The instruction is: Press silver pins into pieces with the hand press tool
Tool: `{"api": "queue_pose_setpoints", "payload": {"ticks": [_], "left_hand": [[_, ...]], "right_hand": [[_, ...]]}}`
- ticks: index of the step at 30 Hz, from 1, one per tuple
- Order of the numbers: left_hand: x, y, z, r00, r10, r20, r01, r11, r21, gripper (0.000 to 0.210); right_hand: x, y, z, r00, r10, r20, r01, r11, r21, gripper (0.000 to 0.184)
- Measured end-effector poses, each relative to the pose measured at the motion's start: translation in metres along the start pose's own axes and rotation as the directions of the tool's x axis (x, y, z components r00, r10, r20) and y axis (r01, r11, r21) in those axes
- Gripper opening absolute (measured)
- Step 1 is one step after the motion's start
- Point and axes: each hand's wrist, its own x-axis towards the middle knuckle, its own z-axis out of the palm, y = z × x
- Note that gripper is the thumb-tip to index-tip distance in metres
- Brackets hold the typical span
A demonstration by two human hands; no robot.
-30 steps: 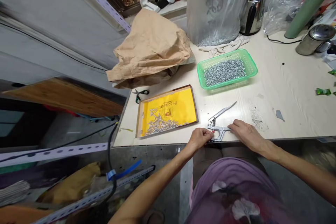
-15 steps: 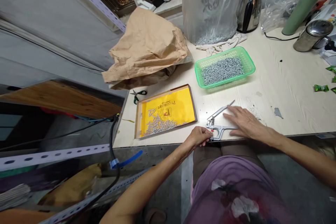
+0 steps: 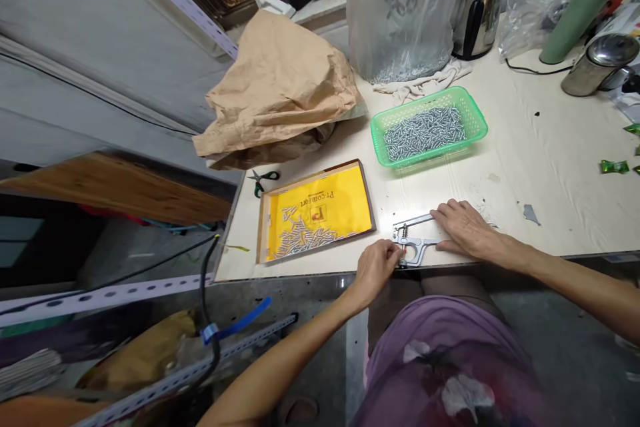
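Note:
A pair of grey snap-fastener pliers (image 3: 421, 245) lies at the table's front edge, its spring and a small red part near the jaw end. My right hand (image 3: 464, 232) is closed around the ends of both handles. At the jaws, my left hand (image 3: 376, 268) has its thumb and fingers pinched together; whatever is between them is too small to tell. Just left of it stands a shallow cardboard box (image 3: 371, 197) lined in yellow, with small metal pins (image 3: 307, 239) heaped along its near side. Beyond the pliers, a green plastic basket (image 3: 477, 121) holds many similar metal pins.
Green-handled scissors (image 3: 263, 180) lie beside the box. Behind are a crumpled brown paper bag (image 3: 285, 87), a large clear plastic bag (image 3: 400, 13) and a steel kettle (image 3: 480, 10). Green-wrapped sweets (image 3: 614, 167) sit at the right. A black cable (image 3: 206, 280) hangs off the table's left.
My right hand has closed on the pliers, bringing the upper handle down toward the lower one. The left hand stays at the jaws, turned slightly.

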Motion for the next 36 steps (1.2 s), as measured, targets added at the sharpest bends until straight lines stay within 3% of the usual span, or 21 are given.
{"api": "queue_pose_setpoints", "payload": {"ticks": [2, 3, 6, 9, 14, 21, 26, 31, 34, 36], "left_hand": [[0.001, 0.005, 0.004, 0.958, 0.249, -0.143, -0.22, 0.957, 0.191, 0.013], [0.004, 0.008, 0.007, 0.921, 0.359, -0.153, -0.31, 0.911, 0.273, 0.016], [0.022, 0.02, 0.016, 0.812, 0.583, -0.036, -0.522, 0.751, 0.405, 0.039], [0.04, 0.028, 0.021, 0.756, 0.649, 0.086, -0.618, 0.664, 0.42, 0.054], [0.048, 0.037, 0.018, 0.781, 0.596, 0.186, -0.604, 0.644, 0.47, 0.055], [0.045, 0.046, 0.016, 0.838, 0.52, 0.165, -0.524, 0.685, 0.506, 0.028], [0.049, 0.053, 0.015, 0.875, 0.446, 0.187, -0.474, 0.716, 0.512, 0.019], [0.049, 0.045, 0.02, 0.867, 0.484, 0.12, -0.474, 0.726, 0.498, 0.023], [0.041, 0.03, 0.035, 0.822, 0.569, -0.005, -0.509, 0.738, 0.444, 0.036], [0.034, 0.021, 0.05, 0.774, 0.629, -0.074, -0.555, 0.729, 0.401, 0.037]], "right_hand": [[-0.002, -0.002, 0.002, 0.999, 0.017, -0.031, -0.017, 1.0, 0.002, 0.046], [-0.003, -0.002, 0.003, 0.999, 0.027, -0.039, -0.027, 1.0, 0.002, 0.046], [-0.005, -0.002, 0.007, 0.999, 0.032, -0.043, -0.032, 0.999, -0.001, 0.047], [-0.008, -0.001, 0.008, 0.998, 0.038, -0.04, -0.039, 0.999, -0.012, 0.056], [-0.011, -0.007, 0.002, 0.994, 0.105, -0.006, -0.105, 0.994, -0.025, 0.046], [0.001, -0.015, -0.006, 0.984, 0.15, 0.096, -0.145, 0.988, -0.051, 0.011], [0.012, -0.011, -0.011, 0.974, 0.099, 0.204, -0.1, 0.995, -0.003, 0.018], [0.01, -0.004, -0.017, 0.984, 0.092, 0.153, -0.088, 0.996, -0.035, 0.012], [0.009, 0.009, -0.019, 0.99, 0.029, 0.14, -0.029, 1.0, 0.001, 0.041], [0.011, 0.02, -0.018, 0.986, -0.007, 0.169, -0.002, 0.999, 0.054, 0.04]]}}
